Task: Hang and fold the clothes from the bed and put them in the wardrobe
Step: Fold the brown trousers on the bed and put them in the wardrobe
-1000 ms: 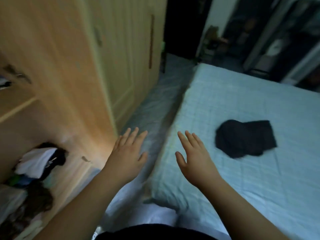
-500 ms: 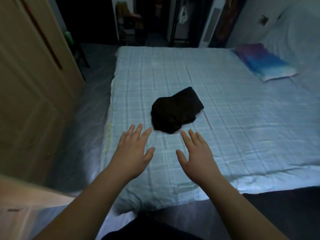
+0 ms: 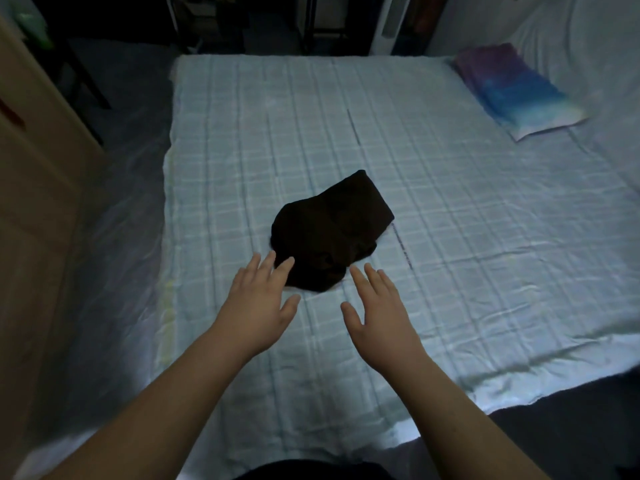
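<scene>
Dim light fills the bedroom, and most of what can be seen is the bed (image 3: 450, 237) under its pale checked sheet. Nearest the viewer, two bare forearms stretch out over the foot of the mattress. Both palms face down and the fingers are straight and slightly spread, holding nothing. The left hand (image 3: 259, 306) hangs over the sheet with its fingers (image 3: 284, 268) reaching the near left edge of a dark garment (image 3: 329, 233); whether they actually touch the cloth I cannot tell. The right hand (image 3: 381, 313) is level with it, well apart from the left, and its fingers (image 3: 356, 277) stop just short of the near right edge of the same garment, with a strip of bare sheet between them.

Just beyond the fingertips the dark garment lies in a loosely bundled heap, about the middle of the bed, rumpled at the near end and squarer at the far end. Away to the left of the left fingers, past the edge of the mattress, stands the light wooden side of the wardrobe (image 3: 41, 202). Far beyond the right fingers, toward the upper right corner of the bed, rests a pillow (image 3: 516, 88) in purple, blue and white.
</scene>
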Demonstrator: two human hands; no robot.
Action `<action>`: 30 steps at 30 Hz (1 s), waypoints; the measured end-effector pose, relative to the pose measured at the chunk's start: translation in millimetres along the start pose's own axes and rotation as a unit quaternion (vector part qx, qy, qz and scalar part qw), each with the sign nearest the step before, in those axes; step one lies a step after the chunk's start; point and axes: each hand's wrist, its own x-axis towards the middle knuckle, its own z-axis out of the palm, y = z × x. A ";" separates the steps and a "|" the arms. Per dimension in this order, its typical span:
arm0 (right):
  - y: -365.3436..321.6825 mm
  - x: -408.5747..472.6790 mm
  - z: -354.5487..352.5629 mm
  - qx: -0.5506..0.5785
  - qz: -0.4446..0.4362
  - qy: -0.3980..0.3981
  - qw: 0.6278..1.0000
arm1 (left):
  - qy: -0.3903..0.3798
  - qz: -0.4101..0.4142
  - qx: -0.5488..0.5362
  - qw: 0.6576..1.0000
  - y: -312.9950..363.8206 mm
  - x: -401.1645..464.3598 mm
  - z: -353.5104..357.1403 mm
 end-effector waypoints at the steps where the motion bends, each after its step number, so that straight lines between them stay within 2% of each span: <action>1: 2.9 9.4 0.4 0.008 0.005 0.001 1.000 | -0.005 0.001 0.001 1.000 0.7 13.0 1.4; 6: 32.1 57.6 11.1 0.014 0.021 -0.020 0.999 | -0.021 -0.024 -0.016 0.999 -3.3 70.4 19.5; 11: 75.5 118.1 39.4 0.001 0.015 -0.079 0.997 | -0.056 -0.065 -0.016 0.996 -17.6 119.9 61.2; 16: 117.2 183.3 72.0 -0.010 0.012 -0.137 0.990 | -0.065 -0.119 -0.062 0.989 -27.9 163.2 101.3; 20: 132.1 239.9 102.6 -0.034 0.004 -0.175 0.984 | -0.109 -0.187 -0.108 0.970 -34.8 201.4 133.3; 25: 135.1 293.4 149.8 -0.086 -0.037 -0.217 0.972 | -0.103 -0.182 -0.109 0.972 -42.6 241.5 168.5; 30: 142.4 315.3 186.9 -0.107 -0.021 -0.229 0.967 | -0.079 -0.170 -0.093 0.978 -55.0 269.1 201.3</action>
